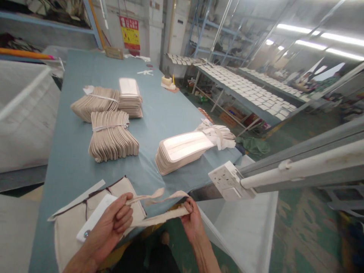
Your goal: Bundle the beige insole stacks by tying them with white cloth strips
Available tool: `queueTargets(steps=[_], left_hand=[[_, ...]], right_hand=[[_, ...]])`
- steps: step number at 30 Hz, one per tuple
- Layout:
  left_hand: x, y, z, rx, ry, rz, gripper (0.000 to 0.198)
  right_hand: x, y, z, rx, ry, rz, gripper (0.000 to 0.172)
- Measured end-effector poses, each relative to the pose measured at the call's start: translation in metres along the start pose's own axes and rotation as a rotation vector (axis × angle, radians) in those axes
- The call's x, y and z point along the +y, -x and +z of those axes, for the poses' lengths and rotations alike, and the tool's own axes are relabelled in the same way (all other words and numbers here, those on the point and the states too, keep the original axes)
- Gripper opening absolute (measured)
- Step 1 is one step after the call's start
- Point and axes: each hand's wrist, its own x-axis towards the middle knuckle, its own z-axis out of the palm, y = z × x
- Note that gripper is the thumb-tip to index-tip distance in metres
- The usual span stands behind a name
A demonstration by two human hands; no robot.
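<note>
Blue-green bench (153, 125) is carrying a fabric-piece stack (182, 149), lying fwd, nearer R hand (190, 218). L hand (121, 216) and R hand are each pinching narrow cloth strips (167, 216), lower strand's long axis running approx. L–R between them, near bench edge.

Four stacks of beige pieces (113, 138), one bunch of pale strips (221, 135), one socket panel (226, 179), one poster (130, 32).

The strip (161, 218) looks like matt cloth, the tabletop (159, 110) smooth, the socket (226, 178) plastic.
</note>
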Motion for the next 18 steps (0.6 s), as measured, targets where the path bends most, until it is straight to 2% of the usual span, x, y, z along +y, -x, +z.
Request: queueTargets(steps=[3, 6, 9, 12, 15, 18], left_hand=[[0.010, -0.004, 0.004, 0.011, 0.001, 0.094, 0.059], [0.015, -0.010, 0.008, -0.024, -0.068, 0.143, 0.057], [0.016, -0.016, 0.015, -0.054, -0.138, 0.183, 0.057], [0.017, -0.020, 0.025, -0.095, -0.198, 0.215, 0.056], [0.019, -0.024, 0.040, -0.092, -0.231, 0.248, 0.061], [0.022, -0.028, 0.055, -0.103, -0.236, 0.268, 0.067]], right_hand=[[0.000, -0.002, -0.009, 0.002, -0.220, 0.036, 0.045], [0.009, -0.001, -0.019, 0.012, -0.275, 0.071, 0.051], [0.023, 0.001, -0.027, 0.059, -0.139, 0.099, 0.061], [0.036, 0.002, -0.029, 0.106, 0.051, 0.039, 0.066], [0.042, -0.001, -0.023, 0.144, 0.122, -0.046, 0.069], [0.042, -0.008, -0.008, 0.170, 0.092, -0.107, 0.072]])
